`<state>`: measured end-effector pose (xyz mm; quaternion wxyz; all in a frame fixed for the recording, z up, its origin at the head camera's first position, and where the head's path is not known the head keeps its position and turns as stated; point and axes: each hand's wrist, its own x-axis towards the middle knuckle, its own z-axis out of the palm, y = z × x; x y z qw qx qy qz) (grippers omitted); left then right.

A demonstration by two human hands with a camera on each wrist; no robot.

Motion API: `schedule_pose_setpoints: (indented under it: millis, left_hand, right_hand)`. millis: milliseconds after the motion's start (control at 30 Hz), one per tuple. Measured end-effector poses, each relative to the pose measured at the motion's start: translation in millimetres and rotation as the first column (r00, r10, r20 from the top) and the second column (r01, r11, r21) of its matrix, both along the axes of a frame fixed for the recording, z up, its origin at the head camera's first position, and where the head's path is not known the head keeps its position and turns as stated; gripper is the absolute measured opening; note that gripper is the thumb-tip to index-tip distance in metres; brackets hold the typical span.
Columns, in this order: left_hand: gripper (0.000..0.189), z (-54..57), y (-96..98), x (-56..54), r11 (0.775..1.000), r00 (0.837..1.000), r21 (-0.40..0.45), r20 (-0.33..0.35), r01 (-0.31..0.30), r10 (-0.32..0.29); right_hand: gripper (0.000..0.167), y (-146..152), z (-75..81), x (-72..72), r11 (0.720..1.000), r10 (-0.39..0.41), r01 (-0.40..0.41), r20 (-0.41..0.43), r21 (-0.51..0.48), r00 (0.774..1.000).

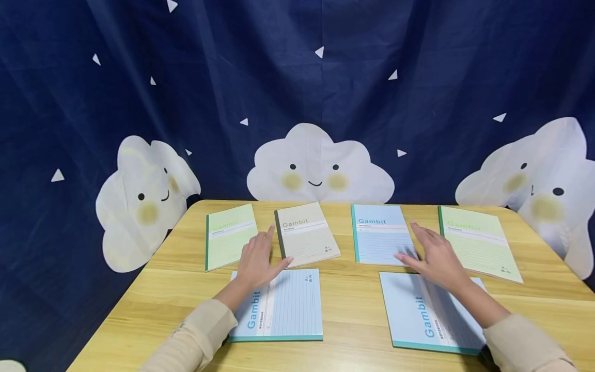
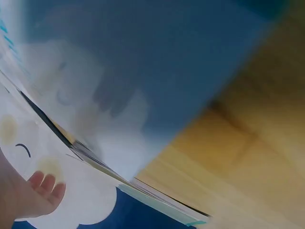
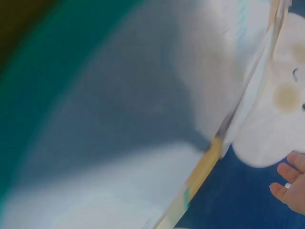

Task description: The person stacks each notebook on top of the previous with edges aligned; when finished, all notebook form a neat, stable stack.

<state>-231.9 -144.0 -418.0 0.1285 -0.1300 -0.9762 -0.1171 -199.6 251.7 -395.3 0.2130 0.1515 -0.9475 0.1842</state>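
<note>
My left hand (image 1: 256,261), thumb spread from its fingers, hovers between a grey notebook (image 1: 309,237) and a green notebook (image 1: 230,217) at the back left. Beneath that wrist lies a blue notebook (image 1: 297,310), turned sideways with its teal spine toward me. My right hand (image 1: 437,261) reaches over the lower right corner of an upright blue notebook (image 1: 378,243), its thumb overlapping the cover. A second sideways blue notebook (image 1: 409,320) lies under the right forearm. To its upper right is another green notebook (image 1: 483,248). Neither hand grips anything.
The notebooks lie closed on a light wooden table (image 1: 346,305), four-cornered and spaced apart. Behind the table's far edge hangs a dark blue curtain (image 1: 279,62) with white triangles and smiling clouds (image 1: 321,150).
</note>
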Motion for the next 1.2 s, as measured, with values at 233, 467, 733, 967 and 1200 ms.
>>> schedule_pose_setpoints:
  millis: [233,467,733,967,1200]
  left_hand:
    - [0.091,-1.9,11.3,-1.8,1.0,0.996,0.015,0.081,-0.026,0.025]
    - [0.088,-8.3,19.9,-5.8,0.999,0.988,0.014,0.146,-0.046,0.043]
    - [0.086,-18.6,33.1,-9.3,0.998,0.98,-0.041,0.195,-0.04,0.047]
    - [0.084,-17.1,36.2,-14.5,0.994,0.97,-0.063,0.222,-0.09,0.102]
    - [0.085,-15.4,43.4,-18.2,0.994,0.957,-0.062,0.274,-0.087,0.1]
  right_hand:
    - [0.078,-46.3,1.4,-22.0,0.996,0.051,-0.05,0.014,-0.075,0.999]
    - [0.072,-88.7,-2.8,-41.3,0.982,0.141,-0.116,0.17,-0.152,0.975]
    - [0.071,-127.8,-14.3,-60.9,0.981,0.183,-0.142,0.373,-0.133,0.91]
    - [0.071,-145.9,-21.4,-68.4,0.986,0.151,-0.163,0.454,-0.012,0.878]
    - [0.06,-151.3,-28.3,-68.7,0.968,0.133,-0.214,0.462,0.128,0.877]
